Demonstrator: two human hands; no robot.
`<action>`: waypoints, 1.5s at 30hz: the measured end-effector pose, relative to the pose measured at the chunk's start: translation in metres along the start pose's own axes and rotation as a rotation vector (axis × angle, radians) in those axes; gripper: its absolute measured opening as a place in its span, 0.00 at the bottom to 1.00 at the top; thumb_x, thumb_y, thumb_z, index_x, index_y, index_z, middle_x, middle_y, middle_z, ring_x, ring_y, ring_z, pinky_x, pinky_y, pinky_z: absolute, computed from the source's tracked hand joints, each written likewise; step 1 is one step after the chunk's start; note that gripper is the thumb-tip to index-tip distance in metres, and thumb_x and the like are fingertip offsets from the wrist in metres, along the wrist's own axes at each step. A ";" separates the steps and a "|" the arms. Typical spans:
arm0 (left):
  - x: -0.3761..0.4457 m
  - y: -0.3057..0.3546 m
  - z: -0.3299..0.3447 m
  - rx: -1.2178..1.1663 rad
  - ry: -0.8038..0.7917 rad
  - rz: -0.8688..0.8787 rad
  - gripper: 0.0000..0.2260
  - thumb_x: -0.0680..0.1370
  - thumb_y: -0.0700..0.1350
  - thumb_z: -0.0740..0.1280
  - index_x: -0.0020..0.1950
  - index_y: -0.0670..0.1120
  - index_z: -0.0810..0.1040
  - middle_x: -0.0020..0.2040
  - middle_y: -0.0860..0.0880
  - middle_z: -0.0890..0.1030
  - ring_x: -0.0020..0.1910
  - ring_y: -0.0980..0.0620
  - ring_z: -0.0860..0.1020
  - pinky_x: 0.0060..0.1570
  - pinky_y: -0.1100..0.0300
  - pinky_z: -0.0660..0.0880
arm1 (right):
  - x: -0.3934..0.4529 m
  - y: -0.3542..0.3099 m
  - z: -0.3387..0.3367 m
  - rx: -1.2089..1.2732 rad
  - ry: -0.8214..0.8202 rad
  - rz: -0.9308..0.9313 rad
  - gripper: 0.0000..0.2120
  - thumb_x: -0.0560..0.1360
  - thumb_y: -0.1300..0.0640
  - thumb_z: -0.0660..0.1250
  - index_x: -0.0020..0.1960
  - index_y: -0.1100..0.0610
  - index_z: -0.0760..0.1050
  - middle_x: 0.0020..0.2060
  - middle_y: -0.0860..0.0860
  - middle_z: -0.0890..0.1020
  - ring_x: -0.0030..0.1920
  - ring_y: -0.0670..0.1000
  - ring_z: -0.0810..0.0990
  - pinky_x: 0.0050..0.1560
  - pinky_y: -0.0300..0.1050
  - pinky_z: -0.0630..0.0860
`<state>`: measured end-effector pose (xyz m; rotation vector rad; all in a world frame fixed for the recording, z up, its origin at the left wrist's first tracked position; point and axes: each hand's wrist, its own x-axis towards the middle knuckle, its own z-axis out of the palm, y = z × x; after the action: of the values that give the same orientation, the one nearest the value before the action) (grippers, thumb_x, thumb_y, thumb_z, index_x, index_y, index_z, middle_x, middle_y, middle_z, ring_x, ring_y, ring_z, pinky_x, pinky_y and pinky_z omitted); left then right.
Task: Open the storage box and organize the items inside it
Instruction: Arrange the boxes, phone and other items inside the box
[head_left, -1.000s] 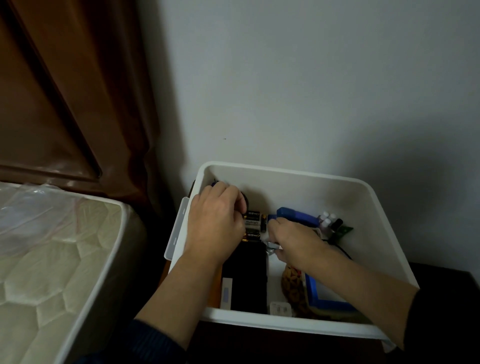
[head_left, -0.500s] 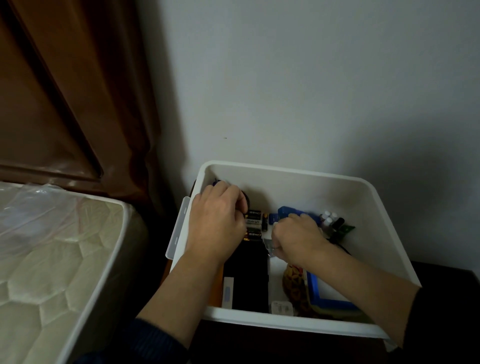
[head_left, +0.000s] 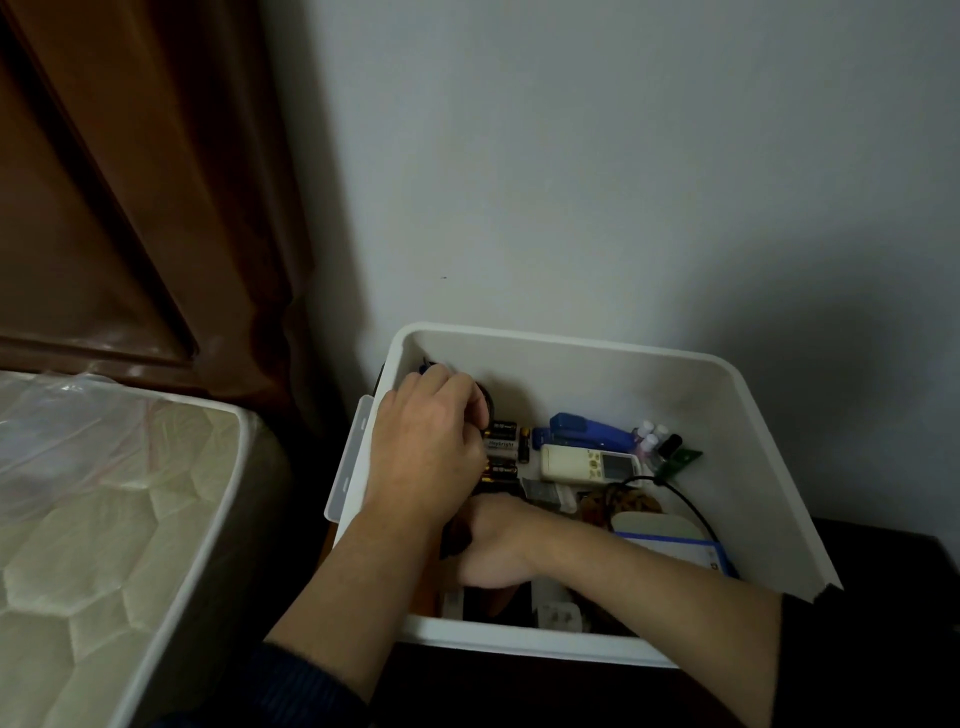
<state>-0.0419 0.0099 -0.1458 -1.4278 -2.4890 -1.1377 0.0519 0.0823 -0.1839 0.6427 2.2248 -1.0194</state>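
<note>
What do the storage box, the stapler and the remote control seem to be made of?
The storage box looks like matte white plastic: smooth walls and a rounded, moulded rim. The stapler seems to have a glossy blue plastic shell, which catches faint highlights; metal parts are not visible. The remote control appears to be off-white hard plastic with a small screen and buttons.

A plain pale grey wall (head_left: 597, 156) fills the upper and right part of the view, and soft shadows fall on it at the right side and near the corner. At the left stands a dark brown wooden panel (head_left: 130, 182) with a glossy surface, and a brown curtain-like fold hangs beside the wall. Below it is a mattress (head_left: 104, 519) with a quilted pattern, partly covered with clear plastic, and the dark table (head_left: 883, 597) shows at the lower right; the light is dim.
</note>
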 end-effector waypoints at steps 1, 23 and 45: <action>0.000 0.000 0.000 -0.003 -0.003 0.002 0.12 0.68 0.31 0.68 0.39 0.48 0.77 0.42 0.49 0.78 0.43 0.44 0.76 0.43 0.46 0.74 | -0.002 0.004 -0.004 0.071 -0.021 0.023 0.18 0.76 0.45 0.75 0.62 0.52 0.82 0.53 0.50 0.85 0.52 0.51 0.85 0.51 0.47 0.86; -0.001 0.001 0.001 -0.038 -0.058 -0.020 0.10 0.71 0.32 0.68 0.40 0.47 0.77 0.44 0.50 0.78 0.46 0.46 0.76 0.49 0.48 0.76 | -0.005 0.067 -0.066 0.104 0.274 0.356 0.09 0.77 0.61 0.76 0.56 0.62 0.83 0.45 0.60 0.87 0.37 0.55 0.89 0.44 0.51 0.88; -0.002 -0.002 0.005 -0.046 -0.120 -0.019 0.11 0.73 0.33 0.68 0.41 0.50 0.76 0.44 0.52 0.76 0.47 0.50 0.74 0.48 0.54 0.74 | -0.013 0.067 -0.053 0.199 0.186 0.349 0.26 0.77 0.45 0.77 0.66 0.61 0.79 0.37 0.49 0.88 0.37 0.45 0.88 0.45 0.38 0.85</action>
<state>-0.0411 0.0108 -0.1516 -1.5304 -2.5774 -1.1531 0.0870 0.1613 -0.1807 1.2099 2.0763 -1.0381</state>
